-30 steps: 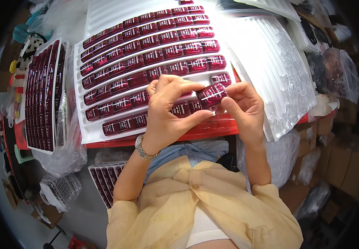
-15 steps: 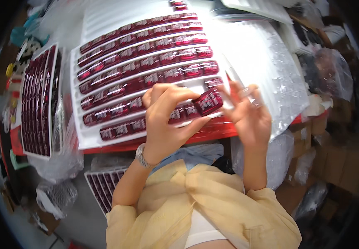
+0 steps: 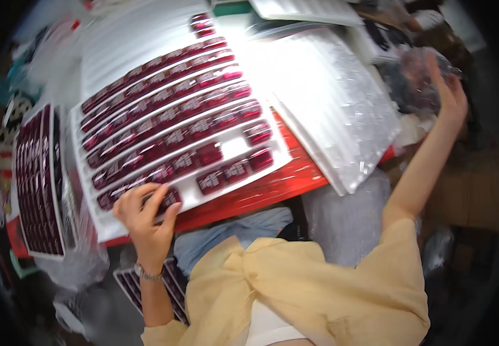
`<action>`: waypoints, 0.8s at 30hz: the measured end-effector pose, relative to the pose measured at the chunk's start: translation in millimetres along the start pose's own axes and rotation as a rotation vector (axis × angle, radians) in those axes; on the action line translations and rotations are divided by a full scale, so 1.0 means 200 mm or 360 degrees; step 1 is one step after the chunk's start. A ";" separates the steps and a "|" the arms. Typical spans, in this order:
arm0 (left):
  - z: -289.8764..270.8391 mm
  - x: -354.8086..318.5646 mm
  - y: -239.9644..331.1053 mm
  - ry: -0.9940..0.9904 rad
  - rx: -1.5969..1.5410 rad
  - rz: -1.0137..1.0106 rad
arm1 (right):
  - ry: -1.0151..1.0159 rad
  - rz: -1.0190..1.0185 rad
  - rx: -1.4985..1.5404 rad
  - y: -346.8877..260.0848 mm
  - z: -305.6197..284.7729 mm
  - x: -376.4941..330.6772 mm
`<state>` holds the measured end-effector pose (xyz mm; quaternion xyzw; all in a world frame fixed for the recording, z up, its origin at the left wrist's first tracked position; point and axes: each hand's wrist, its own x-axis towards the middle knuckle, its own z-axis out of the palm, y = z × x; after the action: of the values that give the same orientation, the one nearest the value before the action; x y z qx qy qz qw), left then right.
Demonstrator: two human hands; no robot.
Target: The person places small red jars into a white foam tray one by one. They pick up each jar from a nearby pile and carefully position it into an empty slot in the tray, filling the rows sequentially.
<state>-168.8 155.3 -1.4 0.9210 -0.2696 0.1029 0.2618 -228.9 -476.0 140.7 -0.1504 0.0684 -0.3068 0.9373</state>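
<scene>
Rows of small dark red, shiny wrapped blocks (image 3: 171,137) lie in a white ridged tray (image 3: 189,189) in front of me. At the near left of this tray, the curled fingers and thumb of my left hand (image 3: 145,222) close around a dark red block (image 3: 172,198) in the front row. A bare slot shows just right of that block, and another in the row behind. My right hand (image 3: 451,98) is stretched far out to the right, fingers extended and apart, beside a clear plastic bag (image 3: 416,81). Nothing shows in its fingers.
Red sheeting (image 3: 295,155) covers the table edge. White trays in bubble wrap (image 3: 341,109) lie to the right. A second filled tray (image 3: 39,184) stands at the left, another filled tray (image 3: 128,288) sits low by my left arm. Cardboard boxes (image 3: 462,190) fill the right side.
My left hand has moved left along the front row, away from the block it held up. My right hand has swung from the tray to the far right. The view has shifted.
</scene>
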 end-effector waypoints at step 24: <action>0.05 -0.01 -0.02 -0.0015 0.0076 0.0156 | -0.0257 -0.0647 -0.3980 1.04 -0.37 -0.93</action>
<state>-168.7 153.2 -12.4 0.9132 -0.3130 0.1175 0.2331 -279.6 -223.1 9.1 -0.9554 0.2290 -0.1610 0.0940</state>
